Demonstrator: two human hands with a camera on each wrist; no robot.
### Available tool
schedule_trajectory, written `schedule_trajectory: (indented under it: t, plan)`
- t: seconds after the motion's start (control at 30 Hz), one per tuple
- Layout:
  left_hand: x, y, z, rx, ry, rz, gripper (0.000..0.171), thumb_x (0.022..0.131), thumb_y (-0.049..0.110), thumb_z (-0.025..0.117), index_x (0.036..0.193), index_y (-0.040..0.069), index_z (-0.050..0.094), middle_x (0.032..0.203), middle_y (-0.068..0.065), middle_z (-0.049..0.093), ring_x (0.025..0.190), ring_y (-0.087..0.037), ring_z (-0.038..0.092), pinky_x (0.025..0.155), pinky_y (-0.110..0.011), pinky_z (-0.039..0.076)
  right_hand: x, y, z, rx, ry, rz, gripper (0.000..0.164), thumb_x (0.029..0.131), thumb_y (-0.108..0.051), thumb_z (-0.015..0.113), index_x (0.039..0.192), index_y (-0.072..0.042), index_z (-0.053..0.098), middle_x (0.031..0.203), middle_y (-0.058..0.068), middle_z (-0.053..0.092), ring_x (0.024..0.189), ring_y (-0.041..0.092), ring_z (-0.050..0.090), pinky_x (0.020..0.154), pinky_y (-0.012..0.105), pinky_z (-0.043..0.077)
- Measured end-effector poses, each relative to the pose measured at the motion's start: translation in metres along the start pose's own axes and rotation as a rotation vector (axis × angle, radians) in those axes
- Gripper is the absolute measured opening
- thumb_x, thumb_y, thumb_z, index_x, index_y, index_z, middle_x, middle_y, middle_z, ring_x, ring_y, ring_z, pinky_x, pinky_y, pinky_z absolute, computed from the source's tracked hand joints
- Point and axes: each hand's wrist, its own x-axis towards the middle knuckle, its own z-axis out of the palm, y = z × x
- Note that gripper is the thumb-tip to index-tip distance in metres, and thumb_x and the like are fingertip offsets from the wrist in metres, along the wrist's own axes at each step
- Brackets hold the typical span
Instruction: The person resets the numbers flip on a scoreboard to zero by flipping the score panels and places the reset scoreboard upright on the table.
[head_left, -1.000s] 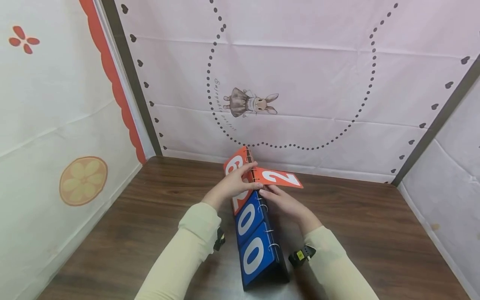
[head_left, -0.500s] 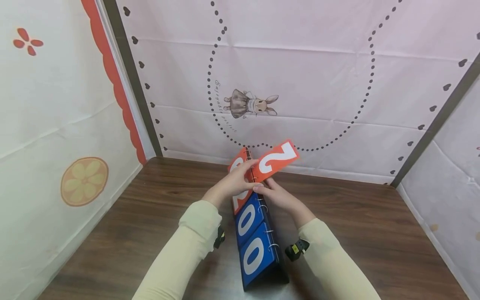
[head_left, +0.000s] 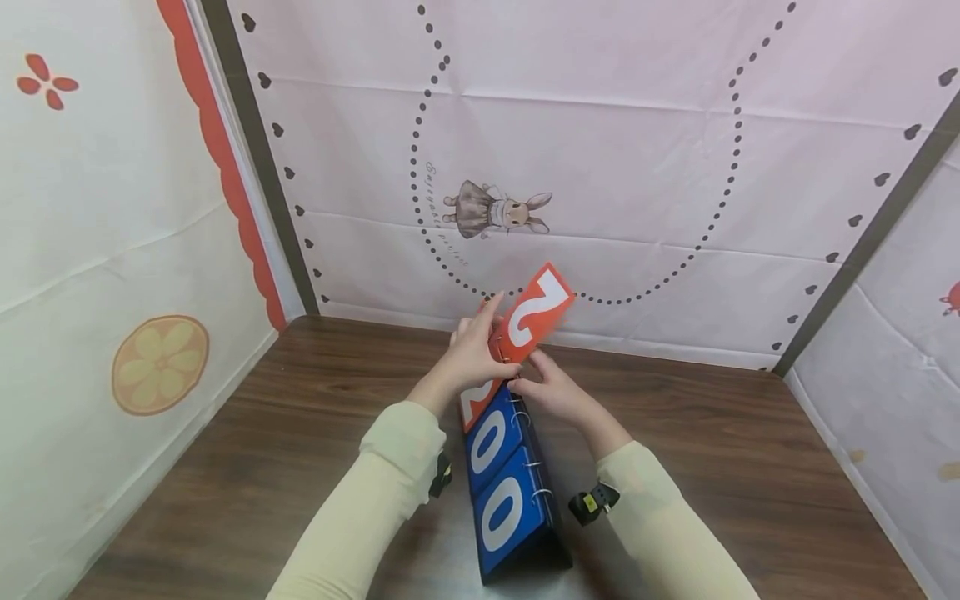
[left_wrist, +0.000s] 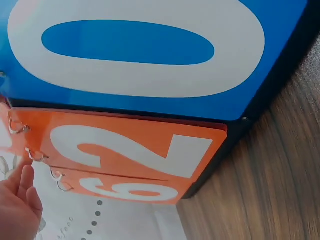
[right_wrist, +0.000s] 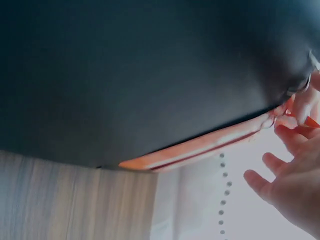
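Note:
A tabletop flip scoreboard with blue 0 cards (head_left: 501, 512) and red cards stands lengthwise on the table. One red number card marked 2 (head_left: 536, 308) is lifted at its ring-bound top edge and tilts up above the ridge. My left hand (head_left: 467, 360) is at the ridge, index finger raised beside the lifted card and thumb near its bottom. On the other side, my right hand (head_left: 562, 394) has fingertips close under that card. In the left wrist view, red cards reading 2 (left_wrist: 130, 150) and 6 or 9 (left_wrist: 132, 191) lie on the front. Exact finger contact is partly hidden.
The wooden table (head_left: 315, 467) meets a pale printed cloth wall (head_left: 615, 183) just behind the scoreboard. Another cloth wall (head_left: 90, 250) rises at the left. In the right wrist view, the scoreboard's black back (right_wrist: 150, 75) fills much of the frame.
The lifted red 2 card has swung from lying out to the right, up and over toward the left. My left index finger has risen; my right hand has shifted slightly leftward.

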Motion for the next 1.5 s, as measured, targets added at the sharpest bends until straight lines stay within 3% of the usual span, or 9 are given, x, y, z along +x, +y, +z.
schedule_trajectory:
  t: [0.13, 0.23, 0.53, 0.63, 0.77, 0.9, 1.1, 1.33, 1.5]
  plan:
    - [0.003, 0.001, -0.001, -0.128, -0.021, 0.057, 0.105, 0.071, 0.018, 0.08, 0.148, 0.031, 0.009, 0.126, -0.007, 0.047, 0.101, -0.022, 0.047, 0.084, -0.043, 0.048, 0.002, -0.005, 0.003, 0.024, -0.012, -0.102, 0.071, 0.087, -0.002, 0.049, 0.148, -0.012, 0.014, 0.148, 0.015, 0.023, 0.131, 0.035, 0.025, 0.101, 0.061, 0.025]
    - [0.004, -0.002, -0.004, -0.235, -0.038, 0.056, 0.111, 0.071, 0.014, 0.08, 0.148, 0.031, 0.002, 0.129, -0.01, 0.043, 0.1, -0.024, 0.052, 0.086, -0.043, 0.048, 0.002, -0.007, 0.004, 0.043, 0.016, -0.043, 0.074, 0.086, -0.001, 0.049, 0.148, -0.016, 0.013, 0.151, 0.014, 0.021, 0.135, 0.033, 0.021, 0.1, 0.063, 0.024]
    - [-0.001, -0.015, -0.02, -0.436, -0.015, 0.049, 0.112, 0.074, 0.019, 0.078, 0.146, 0.029, -0.007, 0.132, -0.014, 0.04, 0.111, -0.029, 0.051, 0.088, -0.048, 0.046, 0.002, -0.007, 0.005, -0.088, 0.004, 0.012, 0.07, 0.084, -0.002, 0.053, 0.147, -0.019, 0.025, 0.152, 0.008, 0.018, 0.135, 0.03, 0.017, 0.101, 0.065, 0.02]
    - [-0.006, -0.017, -0.031, -0.593, -0.034, 0.024, 0.108, 0.075, 0.017, 0.077, 0.146, 0.036, -0.003, 0.139, -0.013, 0.036, 0.116, -0.03, 0.048, 0.089, -0.046, 0.046, 0.002, -0.005, 0.006, -0.109, -0.012, -0.021, 0.069, 0.085, 0.0, 0.053, 0.146, -0.019, 0.027, 0.152, 0.008, 0.019, 0.135, 0.031, 0.017, 0.1, 0.065, 0.021]
    - [-0.014, -0.018, -0.053, -0.737, -0.019, -0.013, 0.086, 0.084, 0.027, 0.065, 0.145, 0.042, 0.007, 0.146, -0.011, 0.031, 0.125, -0.031, 0.04, 0.096, -0.052, 0.038, 0.003, -0.004, 0.008, -0.16, -0.024, -0.02, 0.066, 0.087, -0.005, 0.052, 0.146, -0.021, 0.029, 0.152, 0.005, 0.018, 0.136, 0.033, 0.014, 0.099, 0.065, 0.024]
    - [-0.021, -0.02, -0.072, -0.716, 0.025, -0.036, 0.064, 0.092, 0.037, 0.048, 0.147, 0.029, 0.016, 0.144, -0.011, 0.034, 0.124, -0.031, 0.04, 0.096, -0.049, 0.038, 0.003, -0.006, 0.01, -0.246, -0.022, 0.035, 0.061, 0.088, -0.01, 0.052, 0.144, -0.023, 0.033, 0.152, 0.0, 0.019, 0.137, 0.031, 0.012, 0.099, 0.064, 0.025]
    - [-0.023, -0.048, -0.08, -0.584, 0.128, -0.226, 0.06, 0.09, 0.017, 0.06, 0.142, 0.016, 0.031, 0.132, -0.015, 0.045, 0.11, -0.028, 0.05, 0.089, -0.038, 0.046, 0.002, -0.009, 0.011, -0.309, -0.023, 0.055, 0.057, 0.089, -0.012, 0.051, 0.143, -0.021, 0.036, 0.153, -0.004, 0.019, 0.137, 0.028, 0.013, 0.1, 0.063, 0.022]
    - [-0.026, -0.084, -0.054, -0.462, 0.131, -0.381, 0.056, 0.086, 0.006, 0.064, 0.136, 0.012, 0.039, 0.113, -0.016, 0.057, 0.097, -0.027, 0.058, 0.078, -0.033, 0.05, 0.001, 0.001, 0.003, -0.084, 0.015, -0.011, 0.062, 0.089, -0.005, 0.045, 0.147, -0.01, 0.023, 0.153, 0.011, 0.017, 0.138, 0.032, 0.015, 0.103, 0.06, 0.022]
    - [-0.029, -0.094, -0.03, -0.441, 0.135, -0.434, 0.048, 0.088, 0.007, 0.062, 0.132, 0.01, 0.044, 0.113, -0.016, 0.056, 0.1, -0.029, 0.056, 0.081, -0.037, 0.049, -0.006, 0.012, -0.003, 0.006, 0.064, 0.111, 0.059, 0.091, -0.01, 0.043, 0.147, -0.013, 0.024, 0.151, 0.013, 0.02, 0.138, 0.032, 0.016, 0.104, 0.057, 0.023]
